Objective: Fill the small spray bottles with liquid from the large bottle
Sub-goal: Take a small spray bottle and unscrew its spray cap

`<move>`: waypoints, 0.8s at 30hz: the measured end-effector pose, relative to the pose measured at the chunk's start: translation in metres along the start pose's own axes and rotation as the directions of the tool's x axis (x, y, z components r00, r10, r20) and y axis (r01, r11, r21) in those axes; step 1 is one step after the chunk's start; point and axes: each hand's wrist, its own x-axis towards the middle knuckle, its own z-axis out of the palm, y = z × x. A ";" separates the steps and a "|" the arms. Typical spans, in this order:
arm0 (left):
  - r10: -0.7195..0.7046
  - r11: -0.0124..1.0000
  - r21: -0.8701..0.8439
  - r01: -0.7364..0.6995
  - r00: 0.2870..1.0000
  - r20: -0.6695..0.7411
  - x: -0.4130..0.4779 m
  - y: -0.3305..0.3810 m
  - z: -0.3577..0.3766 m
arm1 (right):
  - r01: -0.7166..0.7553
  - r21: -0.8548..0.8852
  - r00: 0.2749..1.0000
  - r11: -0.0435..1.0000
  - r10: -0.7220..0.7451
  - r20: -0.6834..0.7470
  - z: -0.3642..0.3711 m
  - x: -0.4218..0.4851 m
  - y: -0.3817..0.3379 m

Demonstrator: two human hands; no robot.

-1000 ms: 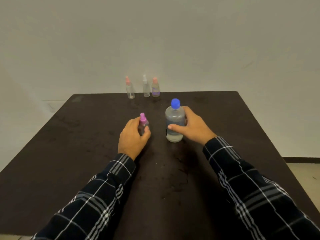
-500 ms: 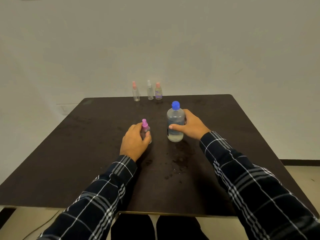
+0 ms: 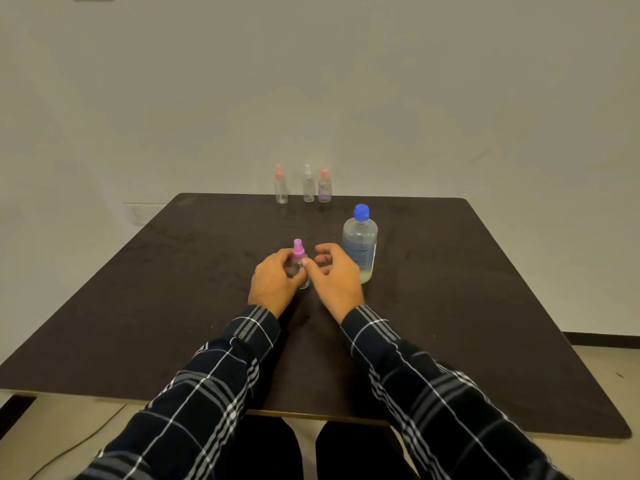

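Status: early, nothing filled that I can see. Left hand [image 3: 273,284] has its fingers wrapped round a small spray bottle [image 3: 300,268] standing on the table [image 3: 138,306], mid-table, just left of the large bottle [image 3: 360,244]. Its magenta pump top [image 3: 298,249] is on. Right hand [image 3: 337,278] sits just beside that top, fingers loosely curled and apart, gripping nothing. One fingertip is at the bottle's neck, but I can't tell if it touches. My read is that it's going for the pump top to unscrew it. Large bottle is upright with its blue cap [image 3: 361,212] on and nobody's hand on it, so no pouring can happen yet. It looks partly full, exact level hard to call. Row of spray bottles [image 3: 308,184] at the far table edge: three, all capped, fill level not readable from here. Left to do: uncap both, pour, recap, then repeat for the far three. Writing: the large bottle has a pale label with dark print and the rightmost far bottle has a purple label — both too small to read, no brand identifiable.
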 end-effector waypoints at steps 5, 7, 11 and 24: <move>-0.052 0.998 -0.023 0.052 0.999 -0.006 -0.002 0.001 0.000 | -0.021 -0.056 1.000 0.998 0.021 -0.016 0.025 0.020 0.000; -0.064 0.997 -0.043 0.063 0.998 -0.009 -0.003 0.000 0.001 | -0.049 -0.074 0.998 0.996 0.045 -0.047 0.028 0.023 -0.001; -0.077 0.995 -0.067 0.076 0.997 -0.015 -0.003 -0.002 0.001 | -0.026 -0.017 0.999 1.000 0.026 -0.046 0.029 0.028 0.002; -0.081 0.997 -0.009 0.081 0.997 0.010 -0.001 0.001 -0.002 | -0.057 0.041 0.997 0.998 0.055 0.057 0.017 0.027 0.000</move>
